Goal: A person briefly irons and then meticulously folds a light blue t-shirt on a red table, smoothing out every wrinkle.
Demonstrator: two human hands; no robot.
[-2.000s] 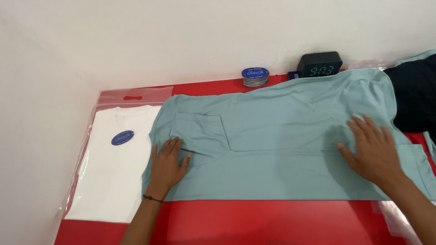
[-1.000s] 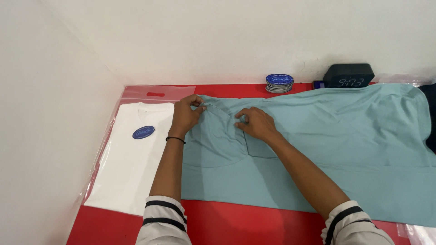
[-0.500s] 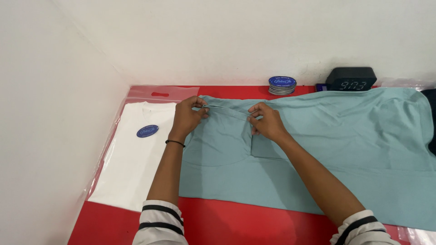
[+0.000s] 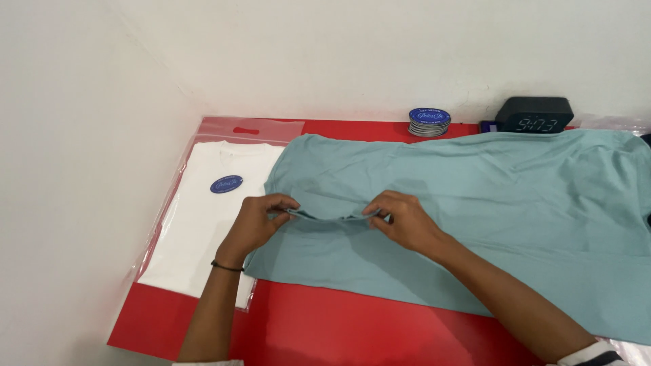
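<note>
Two hands pinching one raised fold of the teal shirt (image 4: 475,196), left hand (image 4: 254,224) clamped on the fold's left end and right hand (image 4: 403,220) clamped on its right end, fingertips lifting the cloth just off the rest of the garment. Lying spread flat across the red bench (image 4: 325,325), stretching away to the right of both hands, with its left edge overlapping the bagged white shirt (image 4: 203,224) beside the left hand. Sitting well apart at the back by the wall: a stack of round blue-topped discs (image 4: 429,122) and a black digital clock (image 4: 534,114).
</note>
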